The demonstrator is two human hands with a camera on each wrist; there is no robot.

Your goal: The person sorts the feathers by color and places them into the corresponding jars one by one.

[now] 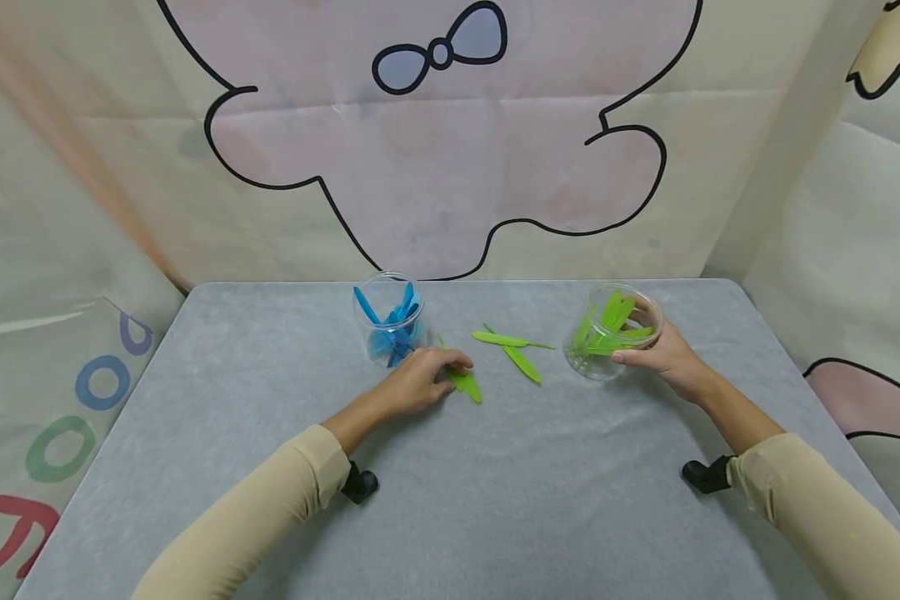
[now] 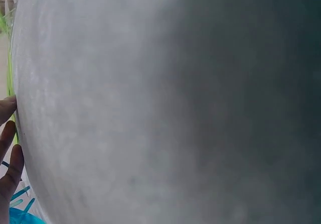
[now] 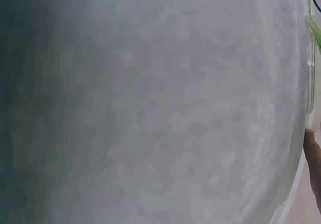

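Note:
My left hand (image 1: 420, 381) is low over the table, its fingertips right at several green feathers (image 1: 467, 385) and a gap between thumb and forefinger. In the left wrist view, its fingers (image 2: 15, 166) show at the left edge beside a strip of green. My right hand (image 1: 671, 358) grips a clear plastic cup (image 1: 596, 364) from its right side, thumb toward the front. Green feathers (image 1: 613, 321) stand inside that cup, which leans slightly. Only a finger (image 3: 313, 158) and part of the cup (image 3: 310, 83) show in the right wrist view.
A second clear cup (image 1: 375, 312) holding blue feathers (image 1: 397, 329) stands just behind my left hand. Two more green feathers (image 1: 521, 363) lie crossed between the hands. A grey cloth covers the table (image 1: 495, 500), whose far edge meets a printed curtain (image 1: 435, 167).

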